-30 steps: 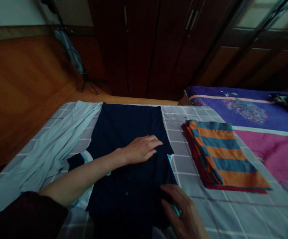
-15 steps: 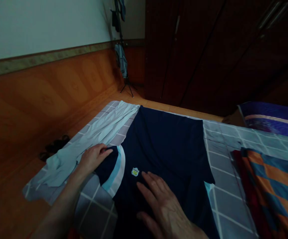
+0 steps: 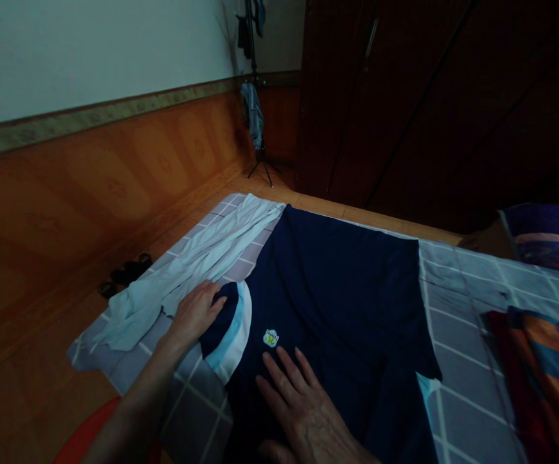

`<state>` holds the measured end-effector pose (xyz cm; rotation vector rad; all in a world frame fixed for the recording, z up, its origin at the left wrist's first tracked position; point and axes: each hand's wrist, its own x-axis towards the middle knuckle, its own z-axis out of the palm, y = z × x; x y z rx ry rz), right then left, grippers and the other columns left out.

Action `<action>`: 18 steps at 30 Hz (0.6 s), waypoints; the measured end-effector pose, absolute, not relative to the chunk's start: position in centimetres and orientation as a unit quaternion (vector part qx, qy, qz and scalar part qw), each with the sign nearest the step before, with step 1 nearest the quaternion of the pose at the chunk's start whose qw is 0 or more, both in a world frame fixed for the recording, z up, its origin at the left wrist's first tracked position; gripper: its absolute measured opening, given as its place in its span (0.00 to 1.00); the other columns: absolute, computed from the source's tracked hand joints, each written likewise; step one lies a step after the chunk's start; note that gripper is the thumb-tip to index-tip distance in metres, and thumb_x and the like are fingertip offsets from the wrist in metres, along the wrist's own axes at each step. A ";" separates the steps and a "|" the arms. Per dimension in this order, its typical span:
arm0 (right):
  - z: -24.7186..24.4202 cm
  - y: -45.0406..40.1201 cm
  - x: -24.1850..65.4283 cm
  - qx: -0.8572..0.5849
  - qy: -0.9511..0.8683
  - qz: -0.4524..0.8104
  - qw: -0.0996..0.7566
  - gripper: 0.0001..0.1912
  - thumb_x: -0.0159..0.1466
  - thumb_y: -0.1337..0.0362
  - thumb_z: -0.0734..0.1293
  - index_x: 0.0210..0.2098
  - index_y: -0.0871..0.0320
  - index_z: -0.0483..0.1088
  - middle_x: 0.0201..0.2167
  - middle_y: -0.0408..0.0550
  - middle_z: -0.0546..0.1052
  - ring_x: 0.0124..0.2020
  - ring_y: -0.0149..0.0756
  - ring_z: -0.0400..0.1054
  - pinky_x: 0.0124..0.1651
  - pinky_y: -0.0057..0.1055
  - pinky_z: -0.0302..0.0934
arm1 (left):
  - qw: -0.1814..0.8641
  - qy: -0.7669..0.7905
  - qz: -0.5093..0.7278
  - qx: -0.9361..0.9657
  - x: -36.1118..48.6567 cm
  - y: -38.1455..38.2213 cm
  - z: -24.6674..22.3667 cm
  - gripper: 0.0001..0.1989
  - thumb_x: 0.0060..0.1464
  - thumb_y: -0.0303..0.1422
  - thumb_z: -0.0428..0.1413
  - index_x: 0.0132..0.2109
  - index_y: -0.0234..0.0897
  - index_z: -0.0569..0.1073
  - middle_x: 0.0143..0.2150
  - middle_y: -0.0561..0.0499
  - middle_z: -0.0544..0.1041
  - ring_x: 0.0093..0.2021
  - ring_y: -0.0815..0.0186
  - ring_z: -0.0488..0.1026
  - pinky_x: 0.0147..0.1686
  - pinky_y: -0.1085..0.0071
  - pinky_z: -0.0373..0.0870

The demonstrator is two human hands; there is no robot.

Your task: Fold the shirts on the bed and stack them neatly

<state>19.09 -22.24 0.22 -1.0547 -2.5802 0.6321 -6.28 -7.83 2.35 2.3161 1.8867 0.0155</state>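
A dark navy shirt [image 3: 347, 283] lies spread on a grey checked bed cover [image 3: 472, 361]. Its near-left sleeve [image 3: 221, 322] has light blue and white bands, and a small badge [image 3: 270, 338] sits on the chest. My left hand [image 3: 196, 316] pinches the edge of that sleeve between thumb and fingers. My right hand [image 3: 303, 412] rests palm down on the shirt just below the badge, fingers spread, holding nothing.
A pale garment [image 3: 187, 264] lies along the bed's left edge. Folded checked cloth [image 3: 550, 367] lies at the right. Beyond are a coat stand [image 3: 260, 116], a dark wardrobe [image 3: 405, 96] and a purple item [image 3: 550, 235]. A red object [image 3: 95, 428] shows at lower left.
The view has turned slightly left, so things sit farther right. My right hand has shifted a little left relative to the badge, fingers more spread. My left hand stays on the sleeve.
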 end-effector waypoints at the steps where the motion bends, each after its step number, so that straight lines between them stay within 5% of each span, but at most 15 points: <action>1: 0.4 -22.2 19.1 -0.360 -0.895 0.226 0.136 0.35 0.63 0.50 0.64 0.64 0.58 0.54 0.66 0.57 0.49 0.67 0.54 0.40 0.62 0.57 0.46 | 0.082 0.641 0.015 0.763 -6.3 -7.9 2.4 0.09 0.60 0.37 0.44 0.37 0.39 0.65 0.37 0.47 0.73 0.41 0.58 0.72 0.39 0.68 0.63; 6: 1.3 -21.9 19.0 -0.346 -0.893 0.261 0.124 0.33 0.64 0.51 0.63 0.63 0.60 0.57 0.65 0.57 0.51 0.66 0.54 0.42 0.63 0.58 0.44 | 0.138 0.687 0.095 0.707 -7.0 -8.1 2.2 0.13 0.60 0.41 0.41 0.43 0.39 0.64 0.30 0.51 0.72 0.34 0.59 0.74 0.34 0.68 0.63; 11: 1.5 -22.0 19.2 -0.354 -0.880 0.296 0.112 0.32 0.65 0.48 0.60 0.63 0.59 0.57 0.66 0.57 0.51 0.66 0.53 0.41 0.64 0.58 0.41 | 0.196 0.692 0.100 0.688 -7.5 -9.3 1.7 0.21 0.54 0.50 0.49 0.47 0.39 0.65 0.28 0.54 0.71 0.30 0.60 0.72 0.31 0.70 0.61; 18: 1.8 -22.4 19.1 -0.353 -0.879 0.286 0.142 0.32 0.65 0.50 0.61 0.64 0.58 0.56 0.66 0.55 0.50 0.67 0.52 0.39 0.65 0.56 0.38 | 0.309 0.656 0.163 0.669 -8.4 -10.4 1.9 0.19 0.51 0.47 0.52 0.23 0.38 0.58 0.20 0.58 0.59 0.23 0.69 0.61 0.25 0.73 0.55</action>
